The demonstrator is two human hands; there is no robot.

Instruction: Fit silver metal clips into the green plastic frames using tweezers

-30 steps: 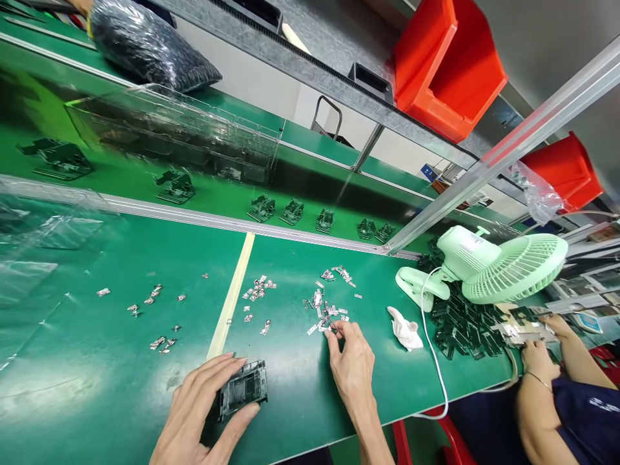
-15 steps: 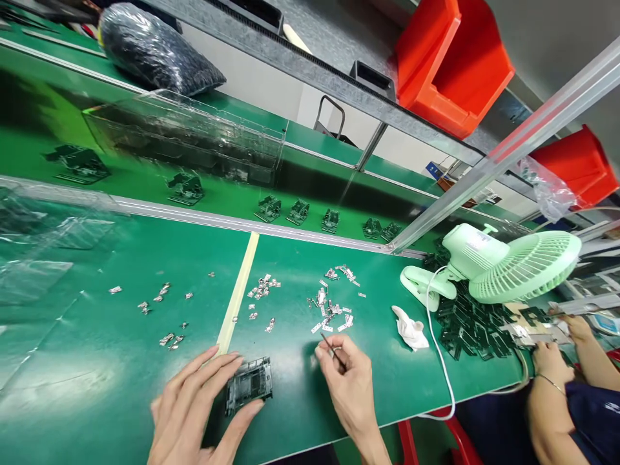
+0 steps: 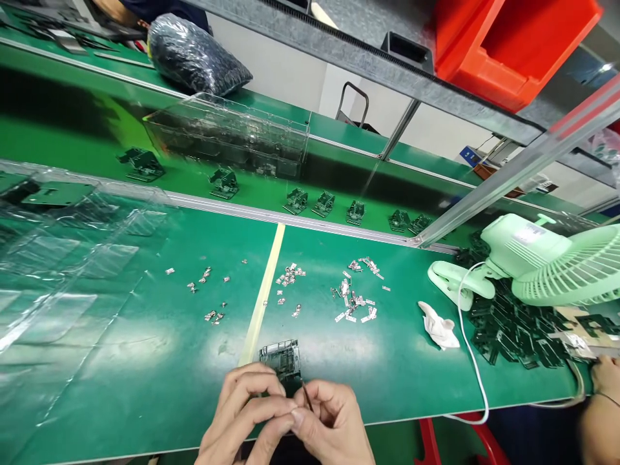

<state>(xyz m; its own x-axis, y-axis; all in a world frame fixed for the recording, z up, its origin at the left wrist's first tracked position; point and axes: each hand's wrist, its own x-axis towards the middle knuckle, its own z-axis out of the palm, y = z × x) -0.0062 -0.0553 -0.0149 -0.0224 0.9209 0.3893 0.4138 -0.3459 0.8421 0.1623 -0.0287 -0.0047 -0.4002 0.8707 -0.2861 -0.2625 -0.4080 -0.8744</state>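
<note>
A small black plastic frame part [image 3: 281,357] lies on the green mat near the front edge. Just below it, my two hands meet. My right hand [image 3: 332,426] pinches a thin dark pair of tweezers [image 3: 307,394], whose tip points up toward the frame part. My left hand [image 3: 245,413] has its fingers curled, with the fingertips pressed against my right thumb. Whatever sits between those fingertips is hidden. Small silver metal clips [image 3: 353,303] lie scattered on the mat beyond the part, with a second loose group [image 3: 289,279] closer to the yellow strip.
More clips [image 3: 206,290] lie to the left, beside clear plastic trays [image 3: 62,258]. A green clip fan [image 3: 537,265], its white cord, a white rag [image 3: 438,326] and a heap of black parts [image 3: 513,326] fill the right. Another person's hand [image 3: 603,374] is at far right. Black parts ride the conveyor [image 3: 310,203].
My right hand drew back from the clip pile with the tweezers and joined my left hand at the front edge. My left hand let go of the black part's side. The view shifted left.
</note>
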